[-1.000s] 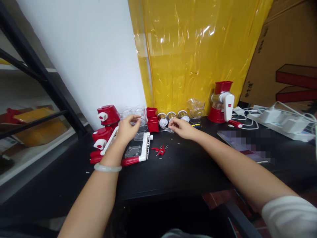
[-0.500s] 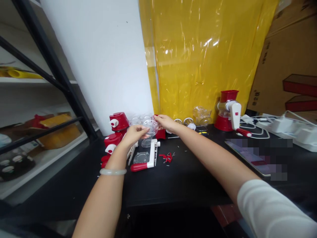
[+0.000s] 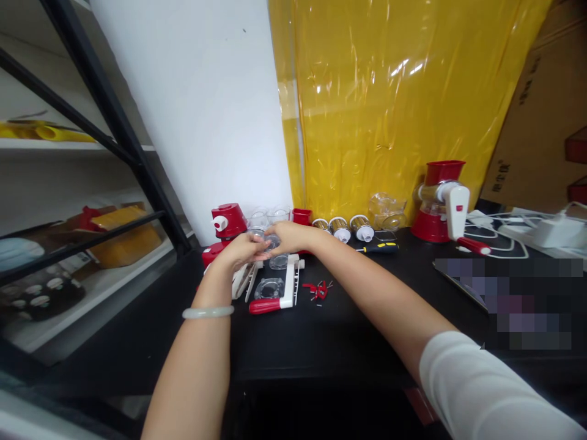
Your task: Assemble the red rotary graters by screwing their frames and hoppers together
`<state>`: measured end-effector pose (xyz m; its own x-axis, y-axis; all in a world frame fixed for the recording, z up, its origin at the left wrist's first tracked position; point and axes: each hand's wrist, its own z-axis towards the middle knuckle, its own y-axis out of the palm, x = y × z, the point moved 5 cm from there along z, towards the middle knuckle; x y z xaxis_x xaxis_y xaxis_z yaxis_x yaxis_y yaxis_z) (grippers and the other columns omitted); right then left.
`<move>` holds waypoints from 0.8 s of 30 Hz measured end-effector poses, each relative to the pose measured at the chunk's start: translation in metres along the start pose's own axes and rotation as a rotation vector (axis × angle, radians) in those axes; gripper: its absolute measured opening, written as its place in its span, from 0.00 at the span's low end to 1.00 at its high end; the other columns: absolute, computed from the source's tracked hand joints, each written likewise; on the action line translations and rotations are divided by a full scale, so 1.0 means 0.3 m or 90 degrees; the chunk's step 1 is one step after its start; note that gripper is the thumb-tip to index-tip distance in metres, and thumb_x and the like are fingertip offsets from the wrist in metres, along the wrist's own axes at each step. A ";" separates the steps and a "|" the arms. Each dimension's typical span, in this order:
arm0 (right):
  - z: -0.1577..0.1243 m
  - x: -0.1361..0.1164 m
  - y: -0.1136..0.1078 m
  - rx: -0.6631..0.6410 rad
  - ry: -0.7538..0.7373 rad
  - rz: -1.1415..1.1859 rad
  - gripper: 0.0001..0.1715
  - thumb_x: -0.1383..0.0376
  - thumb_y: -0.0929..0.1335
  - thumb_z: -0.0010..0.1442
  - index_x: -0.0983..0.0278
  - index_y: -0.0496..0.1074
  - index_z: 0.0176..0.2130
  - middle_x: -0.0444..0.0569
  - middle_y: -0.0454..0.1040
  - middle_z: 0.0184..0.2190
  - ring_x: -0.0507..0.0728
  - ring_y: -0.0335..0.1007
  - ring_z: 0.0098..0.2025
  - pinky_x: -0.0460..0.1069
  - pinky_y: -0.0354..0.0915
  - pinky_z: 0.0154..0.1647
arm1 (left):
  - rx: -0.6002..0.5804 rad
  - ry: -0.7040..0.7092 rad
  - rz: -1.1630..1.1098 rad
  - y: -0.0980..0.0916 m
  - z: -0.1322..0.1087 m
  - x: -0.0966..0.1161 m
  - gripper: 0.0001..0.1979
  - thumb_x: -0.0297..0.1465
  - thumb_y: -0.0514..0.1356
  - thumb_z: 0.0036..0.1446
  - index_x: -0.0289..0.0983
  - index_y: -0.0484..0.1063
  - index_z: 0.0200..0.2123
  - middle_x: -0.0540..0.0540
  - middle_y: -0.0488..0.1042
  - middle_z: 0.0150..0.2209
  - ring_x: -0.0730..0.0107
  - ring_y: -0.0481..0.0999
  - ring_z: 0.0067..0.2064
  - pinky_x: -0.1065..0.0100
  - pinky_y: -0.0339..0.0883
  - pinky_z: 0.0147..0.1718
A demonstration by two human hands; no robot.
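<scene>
My left hand (image 3: 243, 250) is closed, its fingertips pinching the near side of a clear round plastic part (image 3: 271, 244). Over the part's far side, my right hand (image 3: 288, 236) has its fingers curled, also gripping it; the hands hide much of the part. Just below lie a clear round piece (image 3: 279, 263), a clear square plate (image 3: 268, 289) and a white crank handle with a red grip (image 3: 266, 306). Behind the hands stand clear plastic housings (image 3: 279, 214). A red base with a white knob (image 3: 230, 220) is left of them.
Small red pieces and screws (image 3: 320, 289) lie on the black table (image 3: 321, 348). Metal grater drums (image 3: 340, 229), a screwdriver (image 3: 383, 248) and an assembled rotary grater (image 3: 439, 205) stand or lie to the right, near a tablet and white cables (image 3: 509, 235). Shelving is left.
My hands have drawn closer together, the right one shifting left around the clear part, which now sits lower between them. The view has swung slightly, moving the table's contents rightward.
</scene>
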<state>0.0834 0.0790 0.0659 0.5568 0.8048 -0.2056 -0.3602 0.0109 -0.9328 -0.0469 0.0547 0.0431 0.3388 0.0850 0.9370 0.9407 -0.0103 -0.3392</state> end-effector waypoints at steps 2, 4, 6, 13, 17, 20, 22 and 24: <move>0.000 -0.003 0.005 -0.024 -0.001 -0.014 0.36 0.57 0.78 0.52 0.70 0.75 0.56 0.61 0.80 0.51 0.66 0.77 0.53 0.53 0.69 0.52 | 0.005 -0.001 0.017 -0.001 0.002 -0.002 0.16 0.32 0.76 0.43 0.35 0.72 0.26 0.49 0.77 0.25 0.66 0.81 0.34 0.68 0.78 0.38; -0.001 -0.002 0.016 -0.022 0.000 -0.011 0.41 0.59 0.80 0.48 0.70 0.74 0.59 0.61 0.79 0.53 0.66 0.76 0.55 0.52 0.68 0.53 | 0.010 0.000 0.040 -0.005 0.012 -0.010 0.15 0.31 0.76 0.44 0.35 0.72 0.26 0.49 0.77 0.25 0.66 0.81 0.34 0.70 0.77 0.38; -0.001 0.004 0.032 -0.005 0.000 0.004 0.44 0.61 0.81 0.47 0.69 0.73 0.60 0.61 0.78 0.55 0.66 0.74 0.58 0.52 0.68 0.56 | 0.008 -0.007 0.076 -0.010 0.025 -0.021 0.13 0.32 0.74 0.46 0.35 0.72 0.26 0.49 0.77 0.24 0.67 0.82 0.33 0.71 0.76 0.38; -0.006 0.078 0.111 -0.023 0.034 0.113 0.48 0.61 0.82 0.44 0.68 0.72 0.61 0.61 0.75 0.59 0.67 0.71 0.61 0.55 0.66 0.62 | 0.087 0.033 0.607 -0.051 -0.004 0.027 0.12 0.36 0.60 0.60 0.36 0.76 0.28 0.41 0.80 0.25 0.58 0.83 0.35 0.66 0.72 0.38; -0.011 0.133 0.139 -0.016 0.069 0.217 0.57 0.62 0.83 0.42 0.65 0.66 0.66 0.61 0.71 0.62 0.68 0.70 0.63 0.55 0.66 0.63 | -0.081 -0.016 0.794 -0.006 -0.055 0.030 0.11 0.39 0.69 0.49 0.36 0.80 0.27 0.40 0.83 0.32 0.58 0.82 0.36 0.68 0.69 0.35; -0.012 0.147 0.152 -0.018 0.072 0.247 0.58 0.63 0.82 0.43 0.65 0.63 0.68 0.61 0.70 0.63 0.68 0.69 0.64 0.56 0.67 0.63 | -0.202 -0.018 0.840 0.038 -0.070 0.014 0.13 0.39 0.73 0.41 0.36 0.82 0.29 0.41 0.84 0.34 0.58 0.81 0.38 0.69 0.69 0.34; -0.012 0.143 0.157 -0.021 0.065 0.253 0.57 0.64 0.82 0.43 0.64 0.64 0.67 0.61 0.70 0.63 0.67 0.69 0.64 0.56 0.67 0.63 | -0.214 -0.005 0.859 0.051 -0.057 0.003 0.16 0.39 0.74 0.38 0.36 0.83 0.31 0.41 0.84 0.35 0.57 0.81 0.39 0.69 0.69 0.36; -0.013 0.134 0.161 -0.031 0.066 0.249 0.55 0.65 0.82 0.43 0.64 0.66 0.66 0.61 0.71 0.62 0.68 0.70 0.63 0.56 0.67 0.63 | -0.204 0.004 0.868 0.051 -0.031 -0.015 0.20 0.41 0.75 0.35 0.37 0.83 0.31 0.40 0.84 0.35 0.56 0.81 0.39 0.68 0.70 0.37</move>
<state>0.0912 0.1096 0.0114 0.4574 0.6788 -0.5745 -0.5255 -0.3148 -0.7904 -0.0339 0.0449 0.0344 0.9773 -0.1808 -0.1105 -0.1625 -0.3047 -0.9385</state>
